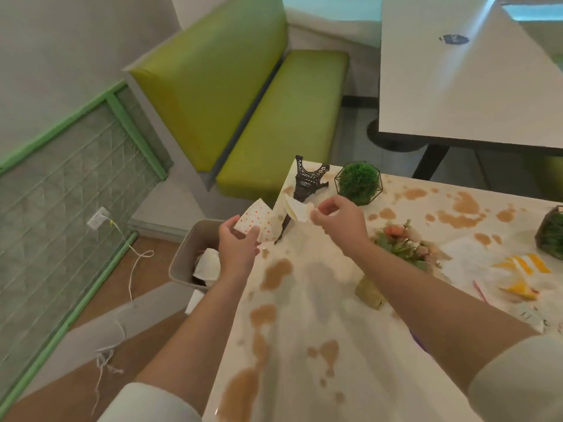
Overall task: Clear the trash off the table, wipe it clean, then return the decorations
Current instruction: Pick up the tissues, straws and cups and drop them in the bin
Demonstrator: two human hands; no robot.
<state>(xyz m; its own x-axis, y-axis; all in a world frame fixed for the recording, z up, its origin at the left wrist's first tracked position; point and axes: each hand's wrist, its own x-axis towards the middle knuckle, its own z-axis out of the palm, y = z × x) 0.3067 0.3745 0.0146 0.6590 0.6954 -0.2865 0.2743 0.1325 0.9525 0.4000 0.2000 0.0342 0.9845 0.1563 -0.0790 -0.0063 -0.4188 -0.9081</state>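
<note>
Head view, tower model (308,181), moss ball (359,183), flowers (402,242), bin (190,254) beside stained table (307,315)

The white table (304,300) was covered with many brown stains (275,274). Near its far corner stood a small dark tower model (307,178) and beside it a green ball plant (359,181) in a wire frame. A flower bunch (402,242) lay further right, and a yellow striped wrapper (522,275) lay on white paper (475,260).
</note>
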